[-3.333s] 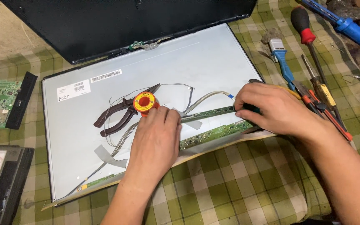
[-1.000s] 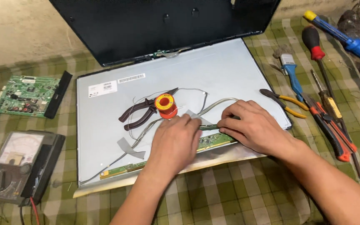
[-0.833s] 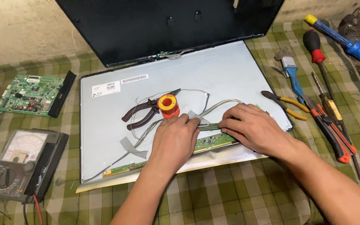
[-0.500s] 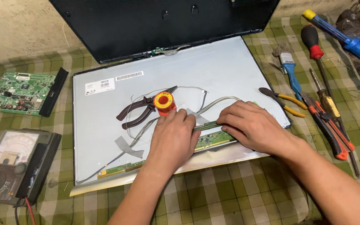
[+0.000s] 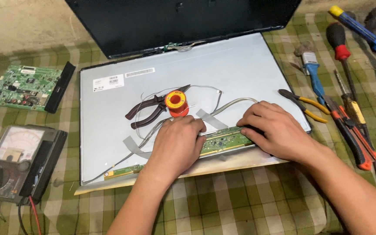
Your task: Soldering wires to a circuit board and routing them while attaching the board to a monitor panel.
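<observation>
Panel [image 5: 223,74] first, since it is the largest thing before us: the grey metal back of a flat display lies face down on the green checked cloth [image 5: 249,204], its far edge under a dark back cover [image 5: 183,21]. Along the panel's near edge runs the narrow green circuit strip [image 5: 225,140], and that is where both our hands work. Our left hand [image 5: 177,146] lies palm down over the strip's middle, fingers curled and pressing, closed round nothing that we can see. Our right hand [image 5: 277,130] covers the strip's right end near the panel's near right corner, fingertips bent onto it; whether anything is pinched beneath we cannot tell. We judge that we are seating or freeing this strip, and the next move would call for even, gentle pressure so the thin board and its flat cables do not bend. Behind the left hand lie dark-handled pliers [image 5: 151,111] and an orange solder spool [image 5: 176,101]. Off the panel's left edge sits an analogue multimeter [image 5: 14,163].
</observation>
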